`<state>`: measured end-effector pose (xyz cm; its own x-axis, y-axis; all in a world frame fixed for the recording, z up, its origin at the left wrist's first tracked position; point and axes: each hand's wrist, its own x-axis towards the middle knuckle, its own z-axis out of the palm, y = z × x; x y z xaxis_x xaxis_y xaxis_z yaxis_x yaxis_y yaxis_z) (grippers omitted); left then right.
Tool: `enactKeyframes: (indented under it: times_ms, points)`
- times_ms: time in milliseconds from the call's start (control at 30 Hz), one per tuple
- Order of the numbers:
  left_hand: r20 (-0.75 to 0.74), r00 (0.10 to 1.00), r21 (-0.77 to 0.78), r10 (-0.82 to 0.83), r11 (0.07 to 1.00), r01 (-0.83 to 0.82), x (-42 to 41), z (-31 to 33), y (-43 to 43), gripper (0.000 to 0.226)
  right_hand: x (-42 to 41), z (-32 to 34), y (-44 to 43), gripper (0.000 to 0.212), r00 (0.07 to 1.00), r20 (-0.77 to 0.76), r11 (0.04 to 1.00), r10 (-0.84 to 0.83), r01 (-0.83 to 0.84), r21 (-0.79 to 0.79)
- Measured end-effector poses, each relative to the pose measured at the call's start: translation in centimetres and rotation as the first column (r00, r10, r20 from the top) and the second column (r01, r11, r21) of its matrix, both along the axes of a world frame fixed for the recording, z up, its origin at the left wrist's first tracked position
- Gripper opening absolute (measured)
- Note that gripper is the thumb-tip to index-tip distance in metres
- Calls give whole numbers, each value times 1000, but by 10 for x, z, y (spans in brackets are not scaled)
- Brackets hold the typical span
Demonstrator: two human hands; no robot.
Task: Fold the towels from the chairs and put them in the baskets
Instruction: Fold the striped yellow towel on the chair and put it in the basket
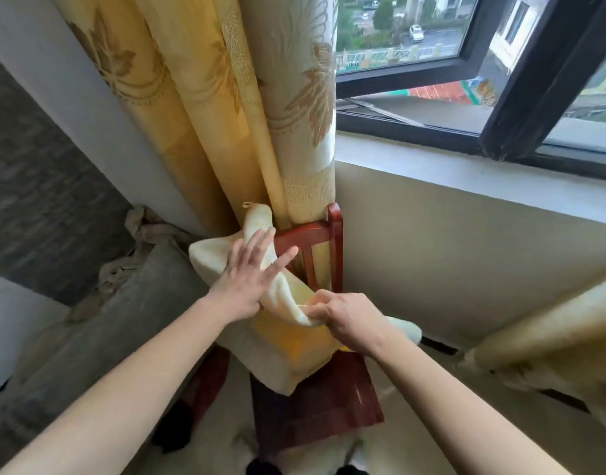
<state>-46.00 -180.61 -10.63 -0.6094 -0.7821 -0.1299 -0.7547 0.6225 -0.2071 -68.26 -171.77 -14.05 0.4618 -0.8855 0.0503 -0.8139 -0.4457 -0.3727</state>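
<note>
Red wooden chair [324, 399] (towel [277, 351] draped) stands against curtain [199, 97], below window [466, 63].

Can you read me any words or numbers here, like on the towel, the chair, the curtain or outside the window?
None: no words, labels or numbers can be read here.
The towel and the chair bear no writing.
The curtain has only a leaf pattern.
Outside the window, the car and buildings are too small and blurred to show any sign.

Towel [288, 303] fluffy matt cloth; chair [315, 406] glossy red wood.
</note>
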Motion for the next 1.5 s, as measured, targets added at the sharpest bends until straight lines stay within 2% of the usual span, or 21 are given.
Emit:
enactKeyframes:
  times_ms: [33,100,133,200,233,333,400,500,633,733,867,967,1100,1167,1200,1300,1367,1433,1500]
  points:
    - [110,991,38,-70,997,67,-15,2,4,108,-10,-1,6,42,999,-18,999,30,-31,-38]
    - [288,939,153,-188,977,149,-39,0,12,71,-31,-3,17,42,999,-34,998,18,-20,-66]
    - [300,935,196,-192,971,136,-45,-5,17,51,-42,-3,23,43,999,-36,997,-23,20,-68]
    - [207,972,165,-116,983,82,-49,-16,29,19,-69,-1,37,35,985,-63,986,-162,159,-50]
    - [159,984,126,-78,990,58,-48,-19,35,17,-83,1,43,31,970,-88,974,-227,227,-7]
    - [79,994,70,-75,995,69,-42,-28,50,51,-105,4,57,48,939,-186,944,-290,313,105]
    - [15,991,18,-133,991,132,-39,-18,62,64,-106,8,69,48,929,-229,939,-290,322,116]
    - [-127,958,-138,-256,961,238,-22,0,81,64,-98,15,90,49,900,-301,922,-316,367,127]
    - [-143,952,-247,-271,941,231,15,11,114,65,-83,23,112,33,847,-395,897,-355,427,110]
    - [-126,971,-279,-204,946,163,52,11,136,63,-73,30,130,26,813,-441,894,-380,445,50]
    - [-63,998,-203,1,979,-14,94,33,165,58,-57,48,155,29,776,-506,889,-377,456,38]
    - [-101,985,-225,143,961,-163,110,60,173,60,-49,69,171,34,786,-440,873,-435,488,8]
    - [-311,933,-246,178,934,-260,129,100,179,55,-47,106,191,47,784,-47,785,-619,615,-73]
    - [-335,927,-279,171,921,-271,140,110,177,49,-51,117,200,56,771,-2,762,-637,630,-150]
    - [-328,924,-268,196,919,-290,145,114,176,48,-53,122,202,60,782,-40,776,-622,608,-171]
    - [-258,923,-182,284,924,-335,156,115,180,50,-57,133,207,68,826,-300,879,-477,446,-169]
    - [-205,930,-152,306,929,-339,162,110,188,57,-60,135,203,64,783,-471,912,-407,380,-157]
    - [-181,930,-109,321,933,-343,168,105,195,61,-67,132,198,49,740,-521,901,-424,404,-160]
    - [-188,926,-82,328,934,-347,173,103,198,56,-77,128,193,39,739,-452,863,-500,466,-194]
